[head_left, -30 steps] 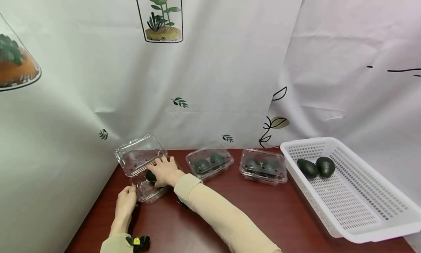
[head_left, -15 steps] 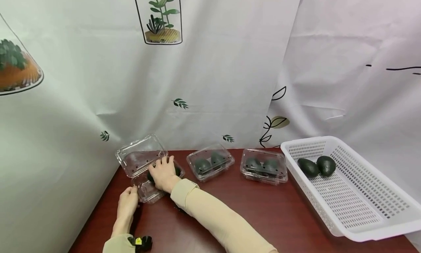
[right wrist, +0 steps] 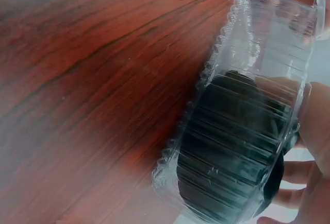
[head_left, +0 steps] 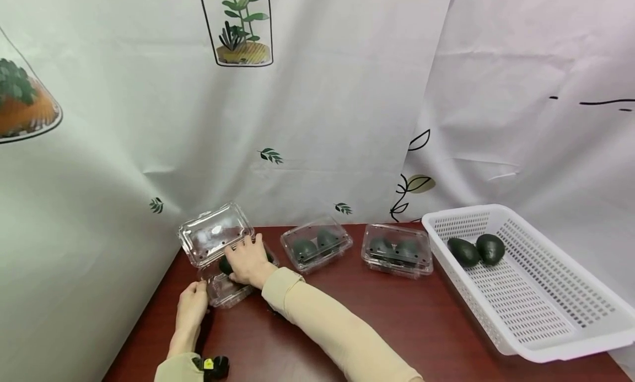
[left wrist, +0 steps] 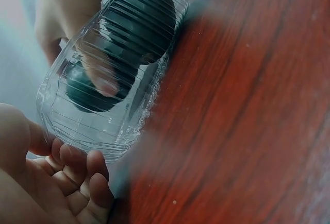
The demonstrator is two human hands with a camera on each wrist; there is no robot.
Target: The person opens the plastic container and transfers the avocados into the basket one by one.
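A clear plastic clamshell box (head_left: 227,297) lies at the table's left, its lid (head_left: 214,234) raised and leaning back. My left hand (head_left: 192,306) pinches the box's near left rim between thumb and fingers. Over the base, my right hand (head_left: 248,262) holds a dark green avocado (head_left: 225,265) inside it, partly hidden under the palm. Through the ribbed wall, the left wrist view shows my right thumb against that avocado (left wrist: 82,91) and a second avocado (left wrist: 142,20) beside it. The right wrist view shows avocados (right wrist: 219,152) behind the same wall.
Two closed clamshell boxes, one in the middle (head_left: 317,244) and one farther right (head_left: 397,251), each hold two avocados. A white perforated basket (head_left: 521,299) at the right holds two loose avocados (head_left: 476,251). Patterned white cloth (head_left: 317,106) hangs behind the red-brown table (head_left: 387,321).
My right hand shifts only slightly over the box, and the avocado at the box's right end comes into view. The raised lid tilts a little to the right. My left hand stays at the rim.
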